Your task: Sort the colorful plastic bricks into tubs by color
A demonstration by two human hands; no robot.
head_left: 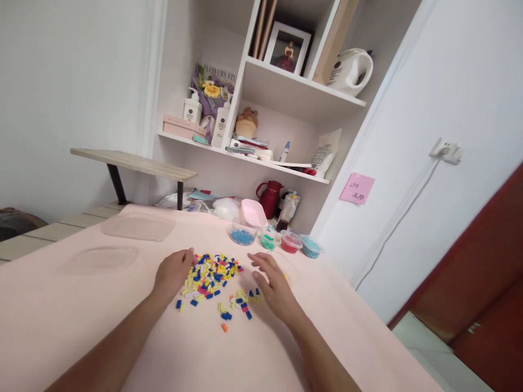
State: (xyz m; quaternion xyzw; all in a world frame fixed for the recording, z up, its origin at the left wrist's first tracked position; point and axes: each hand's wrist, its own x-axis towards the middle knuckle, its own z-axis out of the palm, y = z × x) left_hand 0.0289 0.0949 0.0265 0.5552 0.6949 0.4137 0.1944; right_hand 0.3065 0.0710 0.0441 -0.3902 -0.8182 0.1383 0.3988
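Observation:
A heap of small coloured pieces (pixel 212 275), mostly yellow, dark blue and white with some pink and orange, is spread on the pink table cover. Against the heap's left edge is my left hand (pixel 174 274), its fingers curled in; whatever they may hold is hidden. My right hand (pixel 274 284) is on the other side, fingers apart and nothing visible in them. Below its fingertips lies a smaller loose group of pieces (pixel 244 300). One orange piece (pixel 224 328) sits alone nearer to me. Behind my right hand, something clear with a bit of yellow is partly covered.
Clear tubs of blue pieces (pixel 242 236), green pieces (pixel 268 241), red pieces (pixel 290 242) and light blue pieces (pixel 311 246) line the back edge. Behind them stand a pink tray (pixel 253 213), a red jug (pixel 269 198) and a bottle (pixel 287 211). Two clear lids (pixel 139 226) lie at left.

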